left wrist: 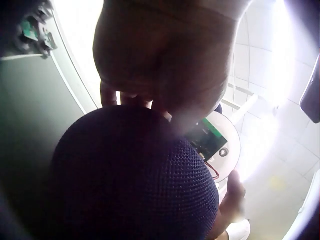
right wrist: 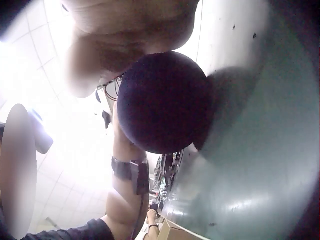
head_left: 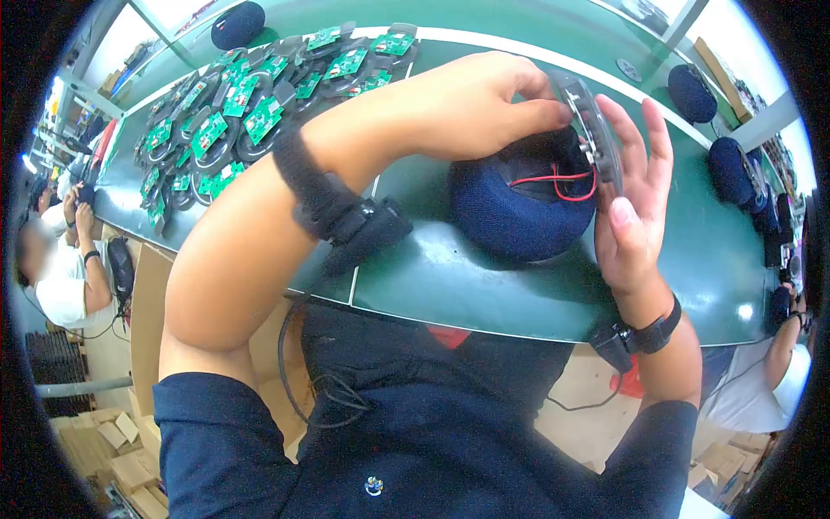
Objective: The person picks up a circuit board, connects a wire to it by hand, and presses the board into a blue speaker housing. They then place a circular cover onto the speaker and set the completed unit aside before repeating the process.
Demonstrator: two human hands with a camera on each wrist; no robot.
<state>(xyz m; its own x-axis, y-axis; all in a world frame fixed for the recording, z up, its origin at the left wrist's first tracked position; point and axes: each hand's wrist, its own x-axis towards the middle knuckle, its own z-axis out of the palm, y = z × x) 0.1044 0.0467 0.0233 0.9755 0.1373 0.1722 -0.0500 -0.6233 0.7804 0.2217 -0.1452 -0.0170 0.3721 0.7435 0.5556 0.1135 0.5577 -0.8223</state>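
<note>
A dark blue fabric-covered round piece (head_left: 519,221) sits on the green table, its hollow side showing red wires (head_left: 566,177). Thumb and finger of the left hand (head_left: 484,108) pinch the edge of a grey disc (head_left: 595,130) held upright above it. Fairly straight fingers of the right hand (head_left: 635,190) stand behind the disc, which leans against that palm. In the left wrist view, a green board (left wrist: 212,141) shows on the disc (left wrist: 231,145) beside the blue piece (left wrist: 150,175). The right wrist view has the blue piece (right wrist: 162,102) below the right hand (right wrist: 135,30).
Many discs with green circuit boards (head_left: 207,134) are piled on the table's left part. More blue round pieces (head_left: 692,93) stand along the right, and another (head_left: 238,24) lies at the back. A person (head_left: 82,277) sits at far left; an arm (head_left: 782,346) shows at far right.
</note>
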